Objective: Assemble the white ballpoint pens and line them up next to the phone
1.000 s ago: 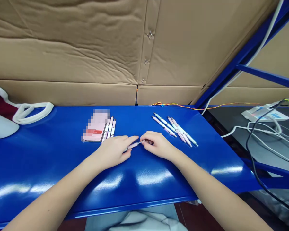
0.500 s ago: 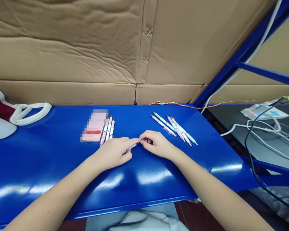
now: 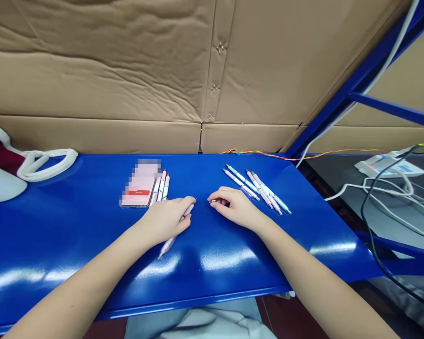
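Bright light is being spread here! White glare is thrown back in patches by the glossy desk (image 3: 205, 235); creases in the cardboard (image 3: 102, 80) are softly shadowed, the phone screen (image 3: 141, 178) coarsely pixelated.

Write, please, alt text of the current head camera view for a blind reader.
A bare left hand holds a slim pale pink pen over a glossy blue table; the bare right hand pinches a small shiny piece. Beyond, pink and white pens lie beside a rectangular phone with a pink screen; pink, white and green pens lie further right.
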### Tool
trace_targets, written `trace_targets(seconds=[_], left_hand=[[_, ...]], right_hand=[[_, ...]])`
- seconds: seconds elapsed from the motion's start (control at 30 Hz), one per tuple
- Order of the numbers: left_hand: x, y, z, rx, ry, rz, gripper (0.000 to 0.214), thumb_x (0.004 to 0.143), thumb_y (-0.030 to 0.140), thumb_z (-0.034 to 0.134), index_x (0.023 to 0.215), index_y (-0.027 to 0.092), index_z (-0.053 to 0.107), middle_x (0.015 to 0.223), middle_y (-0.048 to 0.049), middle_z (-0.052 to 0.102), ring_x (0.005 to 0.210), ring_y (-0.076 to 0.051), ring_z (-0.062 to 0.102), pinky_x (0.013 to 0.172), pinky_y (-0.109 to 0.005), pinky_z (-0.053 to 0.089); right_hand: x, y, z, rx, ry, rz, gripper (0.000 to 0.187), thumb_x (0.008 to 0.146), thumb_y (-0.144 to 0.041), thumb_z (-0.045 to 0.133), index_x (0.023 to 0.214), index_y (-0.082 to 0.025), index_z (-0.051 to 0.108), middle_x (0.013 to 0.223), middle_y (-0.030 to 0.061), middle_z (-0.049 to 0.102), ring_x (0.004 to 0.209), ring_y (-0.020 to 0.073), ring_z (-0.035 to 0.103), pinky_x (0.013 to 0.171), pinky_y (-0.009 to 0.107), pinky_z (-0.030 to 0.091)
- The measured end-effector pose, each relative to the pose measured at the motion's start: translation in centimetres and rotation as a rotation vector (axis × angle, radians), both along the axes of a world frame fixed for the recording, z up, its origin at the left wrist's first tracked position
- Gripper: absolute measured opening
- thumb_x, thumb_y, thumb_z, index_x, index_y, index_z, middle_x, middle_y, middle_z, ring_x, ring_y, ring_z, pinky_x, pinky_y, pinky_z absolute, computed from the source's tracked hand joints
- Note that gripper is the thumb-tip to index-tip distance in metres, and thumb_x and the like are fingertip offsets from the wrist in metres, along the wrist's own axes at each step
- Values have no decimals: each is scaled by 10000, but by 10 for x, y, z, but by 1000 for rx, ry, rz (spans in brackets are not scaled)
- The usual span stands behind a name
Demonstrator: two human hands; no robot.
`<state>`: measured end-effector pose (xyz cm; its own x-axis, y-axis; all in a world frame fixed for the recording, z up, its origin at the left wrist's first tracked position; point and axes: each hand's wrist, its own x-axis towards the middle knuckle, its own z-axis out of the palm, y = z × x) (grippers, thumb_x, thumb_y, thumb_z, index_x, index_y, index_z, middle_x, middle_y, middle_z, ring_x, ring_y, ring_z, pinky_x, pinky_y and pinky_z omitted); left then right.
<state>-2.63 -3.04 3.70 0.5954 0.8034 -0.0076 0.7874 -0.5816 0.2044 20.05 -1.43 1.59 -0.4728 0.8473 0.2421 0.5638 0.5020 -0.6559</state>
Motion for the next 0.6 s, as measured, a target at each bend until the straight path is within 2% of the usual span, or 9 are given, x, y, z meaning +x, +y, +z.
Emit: trace_targets(seconds=[0.13, 0.3, 0.37, 0.47, 0.6], left_hand=[[-1, 2, -2, 9, -31, -12, 261, 864, 293, 441, 1096, 218, 535, 980, -38, 661, 814, -188, 636, 652, -270, 459], [-1, 3, 0, 53, -109, 27, 228, 878, 382, 465, 987, 213, 575, 856, -9, 624, 715, -154, 595, 598, -246, 425], [0, 3, -1, 59, -196, 16, 244, 890, 390, 461, 1010, 223, 592, 841, -3, 607, 714, -139, 582, 607, -237, 418], [2, 3, -5, 16, -339, -30, 235, 900, 363, 465, 1037, 238, 610, 823, 2, 589, 724, -123, 571, 641, -232, 417], [5, 2, -8, -13, -373, -65, 194, 903, 285, 462, 879, 214, 640, 769, 5, 569, 693, -114, 546, 627, -228, 402]], right_hand=[[-2, -1, -2, -35, 14, -23, 166, 821, -195, 549, 953, -187, 649, 853, 39, 649, 697, 126, 591, 661, 263, 480], [-8, -8, 4, -121, 103, -44, 70, 805, -217, 577, 867, -187, 566, 744, -6, 634, 680, 116, 595, 645, 240, 459], [-14, -12, 7, -147, 137, -22, 71, 797, -221, 596, 837, -187, 549, 738, -14, 635, 675, 112, 597, 644, 234, 452], [-21, -18, 10, -184, 180, 14, 94, 791, -215, 614, 838, -192, 537, 743, -23, 641, 679, 106, 602, 647, 223, 452], [-22, -20, 11, -186, 174, 25, 110, 786, -199, 628, 834, -193, 530, 727, -32, 651, 675, 104, 613, 640, 209, 444]])
